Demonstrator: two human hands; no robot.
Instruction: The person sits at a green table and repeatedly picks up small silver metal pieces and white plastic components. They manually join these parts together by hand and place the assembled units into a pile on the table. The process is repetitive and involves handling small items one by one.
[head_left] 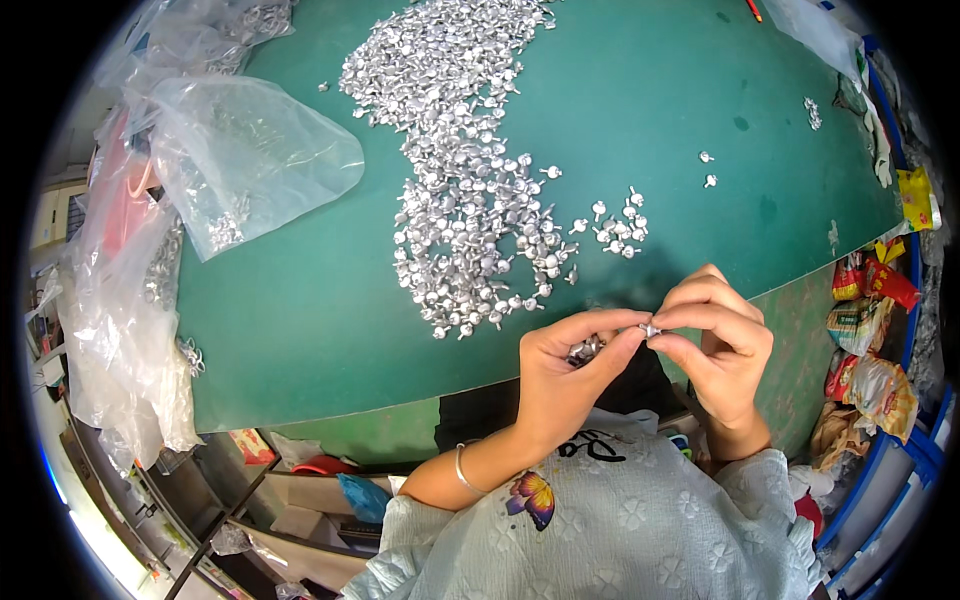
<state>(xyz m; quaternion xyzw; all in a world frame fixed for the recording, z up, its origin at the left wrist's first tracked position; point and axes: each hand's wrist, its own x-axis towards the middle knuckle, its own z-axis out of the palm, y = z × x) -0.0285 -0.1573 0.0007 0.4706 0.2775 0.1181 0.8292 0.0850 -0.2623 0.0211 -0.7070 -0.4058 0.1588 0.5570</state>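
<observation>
Just past the near edge of the green table (640, 110), both my hands meet over one small silver metal piece (650, 331). My left hand (575, 365) pinches it from the left with thumb and forefinger, while several more silver pieces (585, 350) sit in its curled palm. From the other side, my right hand (718, 340) pinches the same piece between thumb and fingertips. A big heap of like pieces (455, 200), each with a round head and short stem, spreads over the table's middle. A small cluster (622, 228) lies just beyond my hands.
Clear plastic bags (255, 150) with some silver pieces inside lie at the left. Two loose pieces (709, 170) and a little pile (812, 113) rest toward the right. Colourful packages (870, 290) stand beyond the right edge; a shelf with drawers (310, 500) is below left.
</observation>
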